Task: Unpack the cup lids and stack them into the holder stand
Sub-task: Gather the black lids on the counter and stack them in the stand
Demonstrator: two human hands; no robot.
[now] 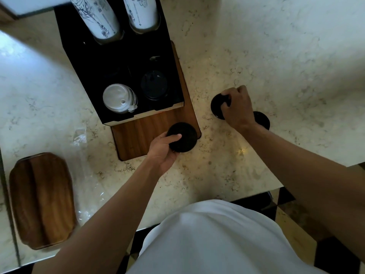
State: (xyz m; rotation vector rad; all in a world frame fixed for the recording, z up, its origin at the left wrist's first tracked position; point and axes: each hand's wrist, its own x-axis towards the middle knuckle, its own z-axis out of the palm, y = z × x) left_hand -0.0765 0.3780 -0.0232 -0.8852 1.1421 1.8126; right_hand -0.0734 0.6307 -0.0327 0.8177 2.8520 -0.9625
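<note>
now, left hand point(164, 153) fingers gripping black lid point(182, 137), right hand point(238, 107) seemingly pinching another lid point(218, 104)

Probably a café service counter: marble countertop point(256, 46), paper-cup stacks point(94, 16), lid holder stand point(118, 62).

I have only 1 view, the head camera, looking almost straight down from above my own chest onto the marble counter point(256, 46). It sits close: both forearms reach up from the bottom edge of the picture, and the counter's near edge cuts across the lower part. The wide lens bends the counter's far corners.
</note>
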